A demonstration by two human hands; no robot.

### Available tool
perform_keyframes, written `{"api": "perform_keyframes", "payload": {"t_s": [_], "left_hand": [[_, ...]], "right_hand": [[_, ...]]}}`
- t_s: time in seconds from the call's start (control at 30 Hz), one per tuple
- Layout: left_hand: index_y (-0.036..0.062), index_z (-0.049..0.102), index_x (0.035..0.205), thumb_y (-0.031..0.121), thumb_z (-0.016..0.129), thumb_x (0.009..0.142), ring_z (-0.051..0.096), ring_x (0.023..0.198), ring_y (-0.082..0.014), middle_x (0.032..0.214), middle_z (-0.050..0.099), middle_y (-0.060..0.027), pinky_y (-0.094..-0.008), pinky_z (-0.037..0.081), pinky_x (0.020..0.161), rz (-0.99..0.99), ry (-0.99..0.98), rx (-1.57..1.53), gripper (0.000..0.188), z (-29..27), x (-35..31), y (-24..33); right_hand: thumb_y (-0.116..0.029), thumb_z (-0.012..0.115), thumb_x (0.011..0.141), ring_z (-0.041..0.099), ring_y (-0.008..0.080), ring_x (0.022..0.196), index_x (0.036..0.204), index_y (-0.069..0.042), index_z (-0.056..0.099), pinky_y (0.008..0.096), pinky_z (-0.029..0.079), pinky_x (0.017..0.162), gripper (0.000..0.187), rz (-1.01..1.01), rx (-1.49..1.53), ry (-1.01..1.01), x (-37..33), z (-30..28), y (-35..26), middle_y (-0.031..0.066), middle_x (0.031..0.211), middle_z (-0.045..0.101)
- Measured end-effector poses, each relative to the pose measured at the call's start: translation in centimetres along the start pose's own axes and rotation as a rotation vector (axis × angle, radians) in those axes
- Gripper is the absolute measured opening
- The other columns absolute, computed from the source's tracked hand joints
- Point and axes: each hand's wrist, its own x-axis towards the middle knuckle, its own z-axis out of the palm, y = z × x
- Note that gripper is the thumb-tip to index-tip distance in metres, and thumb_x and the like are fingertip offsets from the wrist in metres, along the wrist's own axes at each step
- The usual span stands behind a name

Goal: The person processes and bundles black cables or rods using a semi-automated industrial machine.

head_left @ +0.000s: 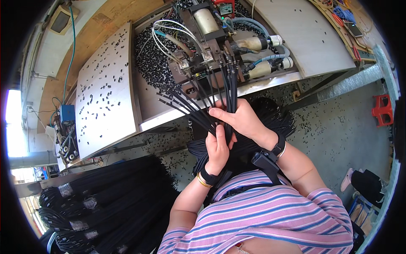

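Note:
My left hand (218,149) is closed round a bundle of thin black cords (198,115), whose free ends fan out up and to the left. Just above it, my right hand (237,118) pinches more black cords (233,91) between thumb and fingers. Those cords run up to the front of a metal machine (181,78), and several of their ends lie against its block. Their exact seating there is too small to tell. Below both hands, a large mass of black cords (249,148) hangs over my lap.
Thick bundles of black cord (110,199), banded with clear wrap, lie at lower left. Small black bits cover the machine bed and the white side panel (103,93). A red stool (382,111) stands at right. Hoses and white-capped cylinders (258,69) jut from the machine's right side.

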Motion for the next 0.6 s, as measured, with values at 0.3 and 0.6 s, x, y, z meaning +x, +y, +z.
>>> {"api": "perform_keyframes", "payload": {"t_s": [0.3,0.6], "left_hand": [[0.0014,0.050,0.096,0.029,0.027,0.103,0.045,0.047,-0.0063,0.066,0.057,-0.0045,-0.0189,0.033,0.044,0.004,-0.048,0.051,0.037,0.1,-0.3,-0.4],[0.0027,0.051,0.093,0.025,0.031,0.103,0.044,0.048,-0.0040,0.065,0.056,-0.0009,-0.0171,0.033,0.043,0.036,0.004,0.069,0.032,0.2,0.4,0.9]], "right_hand": [[-0.021,0.066,0.087,0.056,0.0075,0.048,0.091,0.000,0.065,0.0216,0.042,0.038,0.022,-0.110,0.001,0.077,-0.4,-0.3,0.7,0.0022,0.064,0.061],[-0.019,0.066,0.087,0.058,0.0080,0.058,0.087,0.001,0.065,0.0231,0.046,0.052,0.019,-0.144,0.010,0.202,-0.1,1.1,0.0,0.0037,0.067,0.063]]}}
